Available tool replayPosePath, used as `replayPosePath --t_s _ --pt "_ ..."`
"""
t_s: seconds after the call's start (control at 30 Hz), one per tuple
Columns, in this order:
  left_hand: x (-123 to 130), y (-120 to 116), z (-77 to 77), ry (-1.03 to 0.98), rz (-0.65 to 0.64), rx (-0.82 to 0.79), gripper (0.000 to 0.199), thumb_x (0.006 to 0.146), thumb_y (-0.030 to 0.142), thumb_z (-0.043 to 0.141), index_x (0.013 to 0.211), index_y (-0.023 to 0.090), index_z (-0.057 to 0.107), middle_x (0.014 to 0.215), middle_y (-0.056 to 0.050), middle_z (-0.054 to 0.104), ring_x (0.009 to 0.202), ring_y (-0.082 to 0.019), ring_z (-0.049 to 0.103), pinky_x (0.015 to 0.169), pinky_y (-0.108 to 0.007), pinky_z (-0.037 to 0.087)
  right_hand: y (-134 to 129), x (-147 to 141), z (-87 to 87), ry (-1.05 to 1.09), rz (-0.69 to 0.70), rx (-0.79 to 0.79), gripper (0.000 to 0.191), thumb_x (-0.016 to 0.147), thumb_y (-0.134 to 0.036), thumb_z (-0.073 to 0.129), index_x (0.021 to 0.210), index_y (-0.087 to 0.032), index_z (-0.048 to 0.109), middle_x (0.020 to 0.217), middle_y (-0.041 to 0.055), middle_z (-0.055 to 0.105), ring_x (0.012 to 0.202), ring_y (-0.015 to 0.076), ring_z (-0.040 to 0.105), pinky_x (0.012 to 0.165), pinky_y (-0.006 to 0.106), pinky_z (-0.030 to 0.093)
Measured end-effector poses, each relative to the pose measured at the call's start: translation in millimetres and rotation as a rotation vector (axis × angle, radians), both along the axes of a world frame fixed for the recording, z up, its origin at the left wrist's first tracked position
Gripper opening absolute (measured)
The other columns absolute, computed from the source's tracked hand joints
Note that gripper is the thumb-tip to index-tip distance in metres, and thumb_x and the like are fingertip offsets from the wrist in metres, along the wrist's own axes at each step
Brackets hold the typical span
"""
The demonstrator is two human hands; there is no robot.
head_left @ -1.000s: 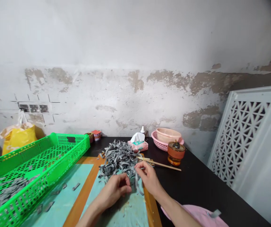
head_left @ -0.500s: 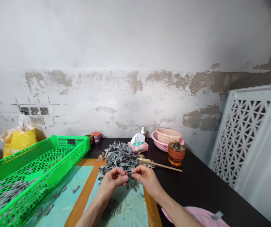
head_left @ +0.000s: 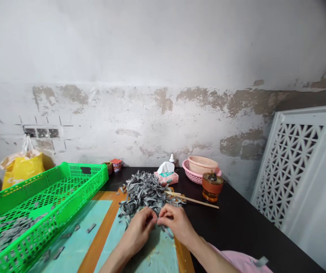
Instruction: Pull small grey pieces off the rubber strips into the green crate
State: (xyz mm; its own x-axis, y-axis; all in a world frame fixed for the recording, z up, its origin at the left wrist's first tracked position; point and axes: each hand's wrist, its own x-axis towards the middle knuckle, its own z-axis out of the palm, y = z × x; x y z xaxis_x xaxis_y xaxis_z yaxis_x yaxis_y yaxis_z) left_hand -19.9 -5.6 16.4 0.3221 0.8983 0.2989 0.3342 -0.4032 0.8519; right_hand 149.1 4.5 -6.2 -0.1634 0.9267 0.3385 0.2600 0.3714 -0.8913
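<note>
My left hand [head_left: 140, 228] and my right hand [head_left: 177, 223] meet fingertip to fingertip over the pale green work surface [head_left: 148, 258]. Thumb and forefinger are pinched together on each; whatever lies between them is too small and hidden to make out. Just beyond the fingers rises a heap of grey fabric-like strips [head_left: 144, 189], with a few loose strips hanging out near my right wrist. On the left, a green plastic crate [head_left: 74, 206] holds many short, flat grey folded pieces [head_left: 6, 237]. Several similar pieces [head_left: 91, 228] lie on the surface beside the crate.
A wooden stick [head_left: 199, 202] lies right of the heap. Behind stand a tissue pack [head_left: 167, 177], a small white bottle [head_left: 171, 158], pink basins [head_left: 202, 165] and an amber lidded jar [head_left: 212, 187]. Pink cloth [head_left: 239, 261] is at the near right, a yellow bag [head_left: 26, 168] far left.
My hands have closed in on each other and sit slightly lower. My left hand has shifted right and turned, its fingertips now nearly touching those of my right hand.
</note>
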Motion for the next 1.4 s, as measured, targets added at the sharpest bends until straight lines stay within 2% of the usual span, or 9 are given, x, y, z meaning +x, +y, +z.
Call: replayPosePath --t_s 0.17,0.3,0.47,0.7,0.87,0.97,1.07,1.2,1.4 --pt "-4.1 0.4 -1.4 0.122 0.016 0.063 0.019 0.087 0.028 0.045 0.075 0.018 0.056 0.070 0.000 0.055 0.066 -0.017 0.047 0.060 -0.025 0.033 4.3 11.8 2.8 -0.050 -0.053 0.029 0.005 0.073 -0.020 0.063 0.069 -0.019 0.062 0.057 -0.0047 0.059 0.054 0.0118 0.053 0.053 0.022 0.036" --pt "-6.4 4.4 -2.4 0.054 0.015 0.008 0.021 0.088 0.033 0.046 0.076 0.019 0.054 0.067 0.002 0.050 0.063 -0.016 0.044 0.058 -0.024 0.032 1.6 19.9 13.5 -0.126 -0.166 0.166 0.006 0.076 -0.025 0.065 0.079 -0.020 0.067 0.082 0.0023 0.066 0.079 0.0191 0.060 0.069 0.027 0.043" --pt "-3.1 1.1 -1.1 0.056 0.001 0.014 0.022 0.088 0.035 0.046 0.076 0.018 0.054 0.069 0.001 0.051 0.065 -0.016 0.044 0.060 -0.025 0.033 -8.6 5.6 14.2 -0.182 -0.059 0.143 0.016 0.073 -0.024 0.069 0.089 -0.023 0.069 0.089 0.0021 0.068 0.085 0.0199 0.060 0.076 0.029 0.043" --pt "-7.3 3.7 1.6 0.034 0.048 0.069 0.019 0.088 0.031 0.044 0.074 0.020 0.052 0.067 0.002 0.050 0.064 -0.016 0.044 0.059 -0.025 0.033 -3.6 7.0 4.4 -0.283 -0.012 0.203 0.014 0.073 -0.012 0.066 0.079 -0.022 0.074 0.076 0.0015 0.071 0.078 0.0184 0.062 0.073 0.028 0.043" --pt "-23.4 16.1 2.4 -0.081 0.127 0.037 0.023 0.085 0.040 0.048 0.073 0.021 0.049 0.063 0.004 0.045 0.060 -0.016 0.043 0.057 -0.025 0.033 3.2 21.1 9.2 -0.208 -0.072 0.188 0.012 0.072 -0.013 0.067 0.073 -0.020 0.076 0.070 0.0047 0.072 0.073 0.0194 0.064 0.071 0.029 0.046" --pt "-22.8 14.0 3.6 -0.083 0.035 -0.011 0.028 0.082 0.046 0.053 0.072 0.020 0.052 0.063 0.004 0.046 0.060 -0.015 0.042 0.057 -0.024 0.032 -1.2 18.5 16.3 -0.130 -0.095 0.191 0.012 0.073 -0.019 0.068 0.082 -0.021 0.076 0.082 0.0061 0.072 0.084 0.0217 0.063 0.076 0.031 0.047" --pt "-13.4 5.4 5.3 -0.080 -0.049 -0.012 0.029 0.081 0.045 0.056 0.073 0.018 0.056 0.066 0.003 0.050 0.064 -0.015 0.043 0.059 -0.023 0.033 -9.1 8.5 20.9 0.011 0.047 0.115 0.023 0.078 -0.028 0.065 0.099 -0.021 0.071 0.098 0.0068 0.070 0.092 0.0216 0.063 0.076 0.030 0.048" --pt "-1.0 2.2 5.5 -0.203 -0.054 -0.070 0.030 0.076 0.045 0.065 0.071 0.016 0.061 0.064 0.001 0.055 0.062 -0.014 0.046 0.056 -0.023 0.034 -10.5 -2.3 16.9 0.194 0.133 -0.146 0.027 0.075 -0.040 0.067 0.083 -0.015 0.069 0.066 0.0031 0.069 0.060 0.0155 0.063 0.057 0.025 0.046" --pt "1.3 12.8 1.0 -0.554 -0.006 -0.389 0.037 0.046 0.039 0.088 0.069 0.013 0.073 0.058 0.001 0.067 0.053 -0.011 0.055 0.056 -0.023 0.044 -3.4 -5.1 10.4 0.324 0.097 -0.192 0.040 0.064 -0.052 0.073 0.072 -0.013 0.067 0.054 0.0000 0.062 0.046 0.0100 0.053 0.046 0.021 0.039"
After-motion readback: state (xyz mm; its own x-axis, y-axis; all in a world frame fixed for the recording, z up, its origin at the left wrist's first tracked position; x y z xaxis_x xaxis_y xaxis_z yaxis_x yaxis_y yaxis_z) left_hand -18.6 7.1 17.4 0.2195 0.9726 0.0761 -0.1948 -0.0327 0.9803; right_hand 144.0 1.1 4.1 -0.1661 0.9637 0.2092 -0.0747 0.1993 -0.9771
